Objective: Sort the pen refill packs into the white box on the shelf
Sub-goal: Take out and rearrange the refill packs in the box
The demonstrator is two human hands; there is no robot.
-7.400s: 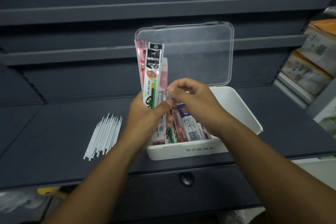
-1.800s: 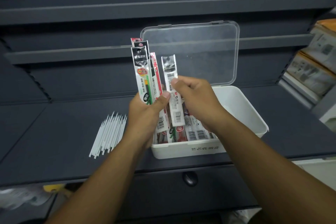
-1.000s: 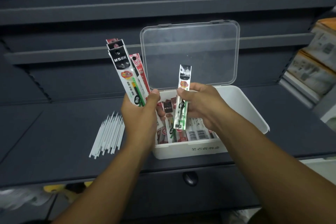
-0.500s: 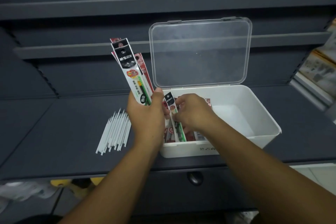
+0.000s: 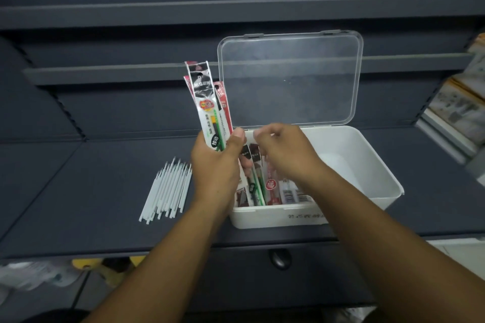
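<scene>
"M&G" reads on the front of the refill packs, fanned upright in the left hand's grip. The right hand hovers, fingers curled, over the white box on the shelf; whether it pinches anything, I cannot tell. Other packs lie inside the box's left end.
</scene>
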